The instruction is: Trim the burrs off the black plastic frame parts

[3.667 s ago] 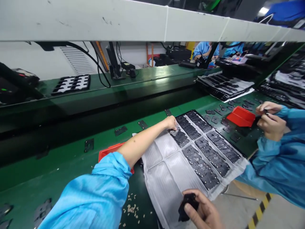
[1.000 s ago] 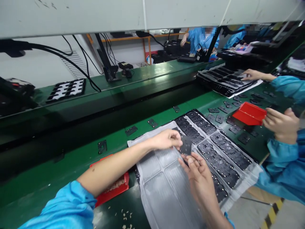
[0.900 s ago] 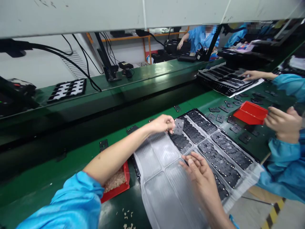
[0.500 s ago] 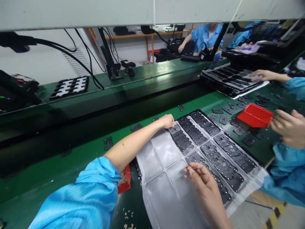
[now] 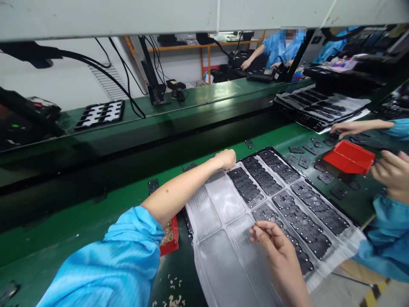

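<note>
A tray of black flat plates [image 5: 302, 219] lies before me, its compartments filled with overlapping rows. Translucent sheeting [image 5: 217, 260] with moulded compartments covers the tray's left part and shows no plates on top. My left hand [image 5: 226, 159] is curled closed at the tray's far left edge, beside a row of plates [image 5: 244, 185]. Its fingertips are hidden, so what it holds cannot be seen. My right hand [image 5: 275, 247] hovers above the middle of the tray, thumb and fingertips pinched together. Anything between them is too small to make out.
Loose black plates [image 5: 304, 161] lie right of the tray, around a red bin [image 5: 349, 157] by a co-worker's hands [image 5: 391, 172]. Another red bin [image 5: 169, 236] with small tan pieces is beneath my left forearm. Stacked trays [image 5: 319, 106] stand at the back right.
The view has shifted slightly. My hands stay at nearly the same places over the tray. The co-worker's far hand has moved from the stacked trays down to the loose plates.
</note>
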Tool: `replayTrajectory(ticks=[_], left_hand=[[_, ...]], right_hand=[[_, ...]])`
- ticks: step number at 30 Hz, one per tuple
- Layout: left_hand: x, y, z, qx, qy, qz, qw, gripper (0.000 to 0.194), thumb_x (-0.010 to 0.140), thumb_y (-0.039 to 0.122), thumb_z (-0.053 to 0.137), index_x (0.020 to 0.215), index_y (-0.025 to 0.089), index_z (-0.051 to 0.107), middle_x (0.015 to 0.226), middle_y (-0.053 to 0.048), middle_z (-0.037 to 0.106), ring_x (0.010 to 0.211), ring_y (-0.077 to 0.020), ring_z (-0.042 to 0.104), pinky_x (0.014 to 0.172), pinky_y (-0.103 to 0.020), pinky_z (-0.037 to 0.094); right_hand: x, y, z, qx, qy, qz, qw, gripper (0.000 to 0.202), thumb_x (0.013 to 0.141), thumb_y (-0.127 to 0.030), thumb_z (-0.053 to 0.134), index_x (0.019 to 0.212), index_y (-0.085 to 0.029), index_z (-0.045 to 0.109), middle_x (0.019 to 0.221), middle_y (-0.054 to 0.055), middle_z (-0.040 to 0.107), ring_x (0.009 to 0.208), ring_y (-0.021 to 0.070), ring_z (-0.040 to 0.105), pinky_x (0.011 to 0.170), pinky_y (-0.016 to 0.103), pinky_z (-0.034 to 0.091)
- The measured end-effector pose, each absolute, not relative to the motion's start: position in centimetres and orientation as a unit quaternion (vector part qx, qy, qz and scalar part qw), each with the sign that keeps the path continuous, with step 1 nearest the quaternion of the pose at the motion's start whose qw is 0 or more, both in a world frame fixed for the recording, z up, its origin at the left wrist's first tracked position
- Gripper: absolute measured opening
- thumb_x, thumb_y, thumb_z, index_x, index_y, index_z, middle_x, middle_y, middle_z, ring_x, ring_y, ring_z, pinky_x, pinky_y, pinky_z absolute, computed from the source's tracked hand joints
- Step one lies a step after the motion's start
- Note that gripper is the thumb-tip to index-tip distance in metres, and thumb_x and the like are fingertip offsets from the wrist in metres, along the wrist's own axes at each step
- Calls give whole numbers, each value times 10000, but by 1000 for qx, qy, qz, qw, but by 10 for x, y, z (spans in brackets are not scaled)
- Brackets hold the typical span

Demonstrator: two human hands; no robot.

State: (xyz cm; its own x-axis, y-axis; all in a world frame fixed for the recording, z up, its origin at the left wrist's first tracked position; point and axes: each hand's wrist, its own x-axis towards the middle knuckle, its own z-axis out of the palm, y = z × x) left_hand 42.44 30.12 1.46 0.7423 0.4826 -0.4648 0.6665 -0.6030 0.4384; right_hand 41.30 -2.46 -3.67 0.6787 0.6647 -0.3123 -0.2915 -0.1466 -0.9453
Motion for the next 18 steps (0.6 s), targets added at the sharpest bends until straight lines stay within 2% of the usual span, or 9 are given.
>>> replayTrajectory(ticks=[8, 18], left_hand=[[422, 300, 9, 889, 321, -142, 293, 358, 1052, 370, 704, 1347, 170, 672, 1343, -116, 693, 1142, -262, 715, 968, -470, 633], [382, 329, 33, 894, 332, -78, 291, 318, 1052, 359, 707, 1296, 155, 690, 1284, -105, 716, 1095, -245, 728, 941, -452, 641]], right_hand=[[413, -27, -37, -658, -149, 365, 642, 549, 734, -676, 929, 972, -210, 763, 856, 50, 774, 782, 189, 715, 778, 289, 595], [416, -41, -45, -671, -164, 355, 630, 480, 805, -620, 899, 1020, -214, 760, 886, 61, 780, 851, 215, 741, 814, 291, 610]])
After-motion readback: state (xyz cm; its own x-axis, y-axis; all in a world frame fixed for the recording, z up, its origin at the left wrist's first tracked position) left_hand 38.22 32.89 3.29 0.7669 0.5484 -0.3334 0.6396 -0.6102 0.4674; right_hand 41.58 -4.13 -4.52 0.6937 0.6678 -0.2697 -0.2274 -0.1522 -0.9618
